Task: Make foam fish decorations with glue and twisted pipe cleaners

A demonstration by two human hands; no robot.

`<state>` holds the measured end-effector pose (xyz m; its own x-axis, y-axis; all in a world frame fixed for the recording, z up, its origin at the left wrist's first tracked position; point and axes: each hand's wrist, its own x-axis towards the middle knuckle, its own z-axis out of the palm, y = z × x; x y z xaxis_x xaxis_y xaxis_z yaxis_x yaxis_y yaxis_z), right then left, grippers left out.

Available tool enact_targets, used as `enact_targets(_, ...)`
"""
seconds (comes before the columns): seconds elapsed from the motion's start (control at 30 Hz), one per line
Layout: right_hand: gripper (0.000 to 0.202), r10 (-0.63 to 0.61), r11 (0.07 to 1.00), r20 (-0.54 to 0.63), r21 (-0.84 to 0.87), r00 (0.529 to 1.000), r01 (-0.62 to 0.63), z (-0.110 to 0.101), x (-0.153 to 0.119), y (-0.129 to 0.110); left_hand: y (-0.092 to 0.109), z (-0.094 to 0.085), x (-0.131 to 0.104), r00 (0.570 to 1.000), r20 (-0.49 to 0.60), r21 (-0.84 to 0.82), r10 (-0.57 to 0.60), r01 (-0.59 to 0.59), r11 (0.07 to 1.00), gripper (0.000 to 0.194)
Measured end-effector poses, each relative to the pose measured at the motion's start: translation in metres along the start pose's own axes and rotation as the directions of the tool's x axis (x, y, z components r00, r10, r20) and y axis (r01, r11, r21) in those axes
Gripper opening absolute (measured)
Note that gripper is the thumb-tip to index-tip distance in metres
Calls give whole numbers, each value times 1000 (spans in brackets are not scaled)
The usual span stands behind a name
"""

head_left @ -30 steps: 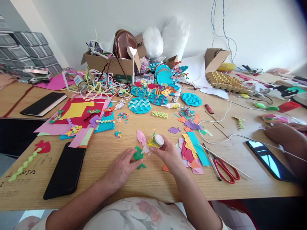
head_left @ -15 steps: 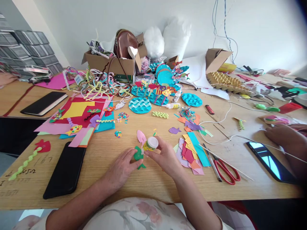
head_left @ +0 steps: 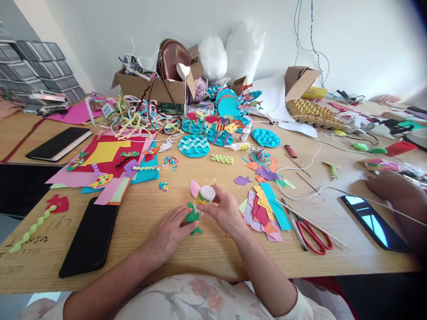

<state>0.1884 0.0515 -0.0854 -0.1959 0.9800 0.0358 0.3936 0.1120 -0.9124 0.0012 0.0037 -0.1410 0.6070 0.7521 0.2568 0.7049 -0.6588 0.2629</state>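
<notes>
My right hand (head_left: 225,212) is wrapped round a small glue bottle (head_left: 204,196) with a pale base and a yellow label, tipped nozzle down over a green paper fish (head_left: 192,215). My left hand (head_left: 169,230) keeps the fish on the table, thumb and fingers at its left edge. The nozzle tip is too small to make out clearly. Just beyond the bottle lies a pink paper shape (head_left: 194,188), partly hidden by it. A purple paper fish (head_left: 242,180) lies farther right.
Right of my hands are paper scraps (head_left: 262,213), red-handled scissors (head_left: 313,235) and a phone (head_left: 372,222). A black phone-like slab (head_left: 89,240) lies left, near coloured paper sheets (head_left: 110,160). Blue wavy discs (head_left: 194,146) stand farther back. Another person's hand (head_left: 388,191) rests at the far right.
The glue bottle in my right hand has shifted slightly left and up over the green fish. My left hand stays nearly still on the fish.
</notes>
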Motion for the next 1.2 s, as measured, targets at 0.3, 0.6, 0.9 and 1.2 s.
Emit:
enact_targets(0.3,26,-11,997,-42,71,999,14,1,1,-4,2,-1,2,996,44,-98,-83,87,991,25)
enact_targets(0.6,18,-33,999,-23,9,999,33,0,-3,-6,4,1,3,984,67,-154,-167,175,972,24)
enact_targets(0.9,26,8,1000,88,-10,996,-7,-2,-1,-7,5,-1,6,982,94,-129,-165,177,976,24)
enact_targets(1.2,32,106,872,38,478,994,-111,-7,-1,0,0,0,0,996,56,-91,-71,76,993,26)
